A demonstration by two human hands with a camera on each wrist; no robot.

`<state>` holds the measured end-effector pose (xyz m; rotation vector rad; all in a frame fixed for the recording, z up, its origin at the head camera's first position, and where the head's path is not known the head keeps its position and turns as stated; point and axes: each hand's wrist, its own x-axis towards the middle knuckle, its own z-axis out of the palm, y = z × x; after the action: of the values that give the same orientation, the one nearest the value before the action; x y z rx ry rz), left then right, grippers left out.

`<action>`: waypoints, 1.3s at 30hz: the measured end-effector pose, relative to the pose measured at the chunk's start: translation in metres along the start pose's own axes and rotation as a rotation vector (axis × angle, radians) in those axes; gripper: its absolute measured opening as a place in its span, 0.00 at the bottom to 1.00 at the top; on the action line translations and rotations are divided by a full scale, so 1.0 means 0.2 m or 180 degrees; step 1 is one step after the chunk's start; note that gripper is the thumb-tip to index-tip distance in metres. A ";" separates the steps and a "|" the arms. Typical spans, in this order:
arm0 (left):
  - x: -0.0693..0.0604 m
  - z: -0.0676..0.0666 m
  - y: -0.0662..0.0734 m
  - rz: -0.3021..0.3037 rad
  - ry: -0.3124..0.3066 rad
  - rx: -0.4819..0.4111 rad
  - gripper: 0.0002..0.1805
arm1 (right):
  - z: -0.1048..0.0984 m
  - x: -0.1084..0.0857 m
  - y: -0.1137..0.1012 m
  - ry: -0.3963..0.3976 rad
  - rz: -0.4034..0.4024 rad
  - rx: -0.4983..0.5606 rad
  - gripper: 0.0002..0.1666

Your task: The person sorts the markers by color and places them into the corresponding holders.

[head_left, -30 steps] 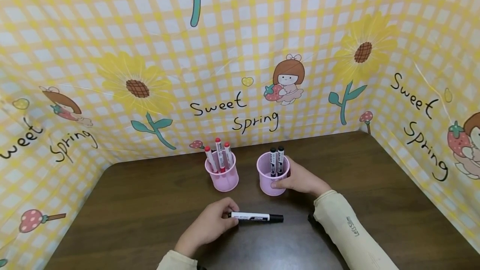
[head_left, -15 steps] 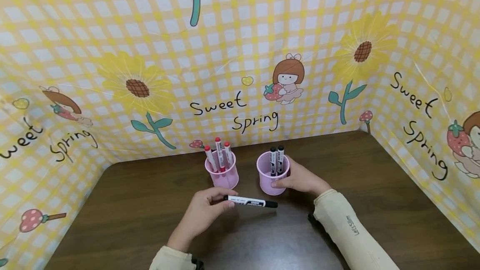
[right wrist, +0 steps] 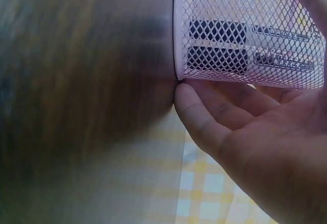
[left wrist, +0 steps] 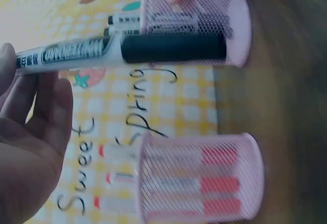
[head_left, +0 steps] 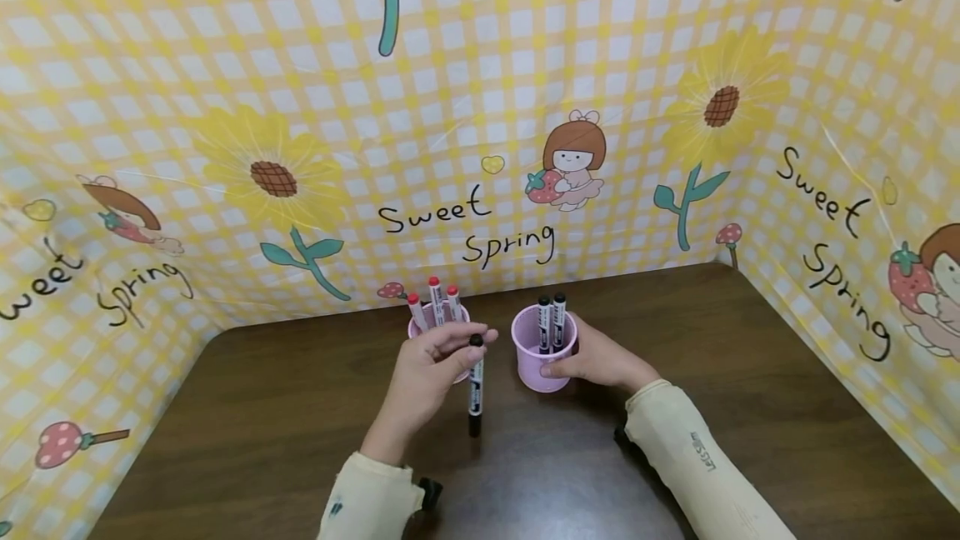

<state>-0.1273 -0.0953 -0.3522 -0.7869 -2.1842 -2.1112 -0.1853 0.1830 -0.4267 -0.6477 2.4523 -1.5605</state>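
Observation:
My left hand pinches a black marker by its upper end. The marker hangs nearly upright above the table, in front of the gap between two pink mesh pen cups. My right hand grips the right cup, its thumb on the near side. Two black markers stand in that cup. The left cup holds three red-capped markers; in the head view my left hand partly covers it. In the right wrist view, the fingers lie along the side of the right cup's mesh.
Both cups stand near the back edge of a dark brown wooden table. Behind and on both sides hangs a yellow checked cloth with printed flowers and lettering.
My left hand has lifted the black marker off the table, moved it back towards the cups and turned it from lying flat to nearly upright. My right hand keeps its hold on the right cup.

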 end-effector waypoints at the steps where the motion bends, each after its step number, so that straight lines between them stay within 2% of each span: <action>1: 0.02 0.02 0.01 0.0045 0.0002 0.0103 0.13 | 0.00 0.00 0.00 0.0006 0.0019 0.0002 0.48; 4: 0.09 0.06 0.03 0.0271 0.0082 0.0331 0.11 | 0.00 0.00 0.02 0.0000 0.0042 0.0015 0.49; 6: 0.14 0.08 0.05 0.0429 0.0319 0.0354 0.11 | -0.01 0.01 0.03 -0.0017 0.0043 0.0051 0.49; 10: 0.26 0.11 0.09 0.0737 0.0884 0.0068 0.13 | -0.01 0.02 0.04 -0.0045 0.0011 0.0097 0.49; 13: 0.33 0.13 0.10 0.0878 0.1050 -0.0055 0.13 | -0.01 0.02 0.03 -0.0038 0.0004 0.0088 0.49; 16: 0.38 0.16 0.08 0.0856 0.1030 0.0081 0.13 | -0.01 0.02 0.02 -0.0039 -0.0016 0.0094 0.49; 19: 0.40 0.19 0.02 0.0652 0.0965 0.0326 0.13 | -0.01 0.02 0.01 -0.0061 -0.0072 0.0119 0.48; 23: 0.41 0.22 -0.08 0.0396 0.0917 0.0573 0.14 | 0.00 0.02 0.01 -0.0079 -0.0148 0.0128 0.48; 28: 0.40 0.22 -0.17 0.0275 0.0820 0.0749 0.13 | 0.00 0.02 0.00 -0.0086 -0.0151 0.0147 0.49; 34: 0.39 0.22 -0.22 0.0068 0.0565 0.1037 0.12 | -0.01 0.02 0.00 -0.0125 -0.0097 0.0183 0.50; 39: 0.38 0.23 -0.24 0.0040 0.0438 0.1143 0.11 | -0.01 0.01 0.01 -0.0141 -0.0096 0.0193 0.51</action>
<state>-0.1953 -0.0245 -0.3756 -0.6042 -2.3719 -1.6371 -0.1885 0.1841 -0.4272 -0.7045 2.3644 -1.6069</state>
